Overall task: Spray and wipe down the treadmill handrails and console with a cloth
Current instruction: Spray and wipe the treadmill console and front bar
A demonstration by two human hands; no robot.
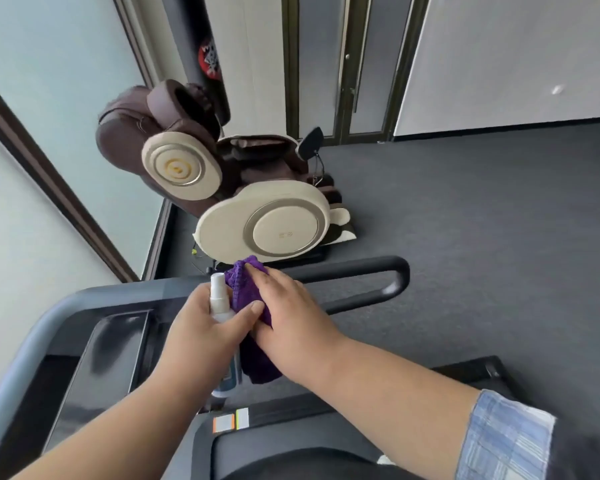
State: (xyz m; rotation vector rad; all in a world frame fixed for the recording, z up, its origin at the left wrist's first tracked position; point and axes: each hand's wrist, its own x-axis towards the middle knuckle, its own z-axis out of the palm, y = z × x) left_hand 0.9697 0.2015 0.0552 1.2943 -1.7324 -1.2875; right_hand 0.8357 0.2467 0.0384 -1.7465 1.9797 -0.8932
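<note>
Wiping at the near end of the right handrail [361, 268], by my read: right hand [291, 310] presses the purple cloth [246, 289] flat against the bar where it meets the console [118, 344], fingers mostly straight, a tail of cloth hanging below the palm. Left hand [201, 327] grips the spray bottle [219, 299] upright, just beside the cloth, thumb touching it. Progress looks early to mid (no wet sheen or streaks readable, so what's already cleaned can't be told). Left to do, as far as I can judge: rest of this rail out to its curved end, console screen, the grey left-side frame. Massage chair [257, 220] behind, irrelevant.
</note>
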